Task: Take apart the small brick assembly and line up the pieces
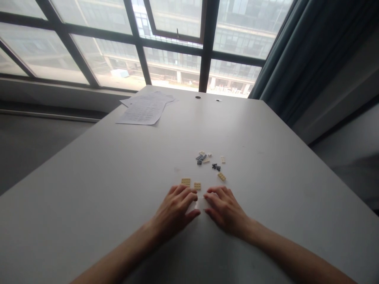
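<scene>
The left hand point(179, 205) and right hand point(226, 209) face each other at lower centre of the frame, fingers half curled, thumbs apart from fingertips. A blurred whitish piece point(201, 203) lies between them; whether either grips it, I cannot tell. Just beyond the left fingertips are two tan studded plates point(186, 182). Right of centre, a tan brick point(222, 176) lies near grey pieces point(201, 157) on the white counter point(118, 177). Printed papers point(142, 110) lie upper left of centre, below the windows point(174, 63).
</scene>
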The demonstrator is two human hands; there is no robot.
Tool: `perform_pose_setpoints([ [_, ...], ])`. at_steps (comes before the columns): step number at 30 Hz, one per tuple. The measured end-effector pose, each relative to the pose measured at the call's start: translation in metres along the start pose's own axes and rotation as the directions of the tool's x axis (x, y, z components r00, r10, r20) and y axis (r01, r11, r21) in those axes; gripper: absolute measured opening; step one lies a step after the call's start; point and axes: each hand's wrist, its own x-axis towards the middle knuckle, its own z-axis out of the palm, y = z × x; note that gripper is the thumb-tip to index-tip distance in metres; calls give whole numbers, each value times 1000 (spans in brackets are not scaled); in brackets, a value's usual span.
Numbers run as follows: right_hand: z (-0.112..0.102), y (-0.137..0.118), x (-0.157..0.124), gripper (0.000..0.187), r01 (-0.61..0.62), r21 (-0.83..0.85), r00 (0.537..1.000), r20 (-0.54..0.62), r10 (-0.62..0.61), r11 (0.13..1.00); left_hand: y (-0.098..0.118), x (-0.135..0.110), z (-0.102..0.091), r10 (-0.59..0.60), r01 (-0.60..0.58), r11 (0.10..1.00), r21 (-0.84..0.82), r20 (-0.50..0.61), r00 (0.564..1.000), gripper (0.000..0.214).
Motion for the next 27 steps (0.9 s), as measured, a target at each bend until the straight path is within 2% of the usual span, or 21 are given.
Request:
perform_pose_setpoints([
  [4,-1,4,-5,28,64,-22,996,-54,-65,998,-6,-14,-8,115,-117,991,59,28,993,14],
  [8,3,4,-7,22,210,-31,975,-67,-212,977,-3,-23,-10,179,-184,981,58,86,980,27],
  [10,5,2,-7,22,239,-49,967,-83,-242,970,-2,-24,-10,190,-198,978,63,112,975,32],
  [18,10,0,-6,24,239,-138,961,-111,-255,961,1,-22,-8,173,-187,979,83,146,974,34],
  [27,10,-3,-5,25,235,-144,965,-86,-248,961,1,-22,-8,162,-178,979,99,154,975,33],
])
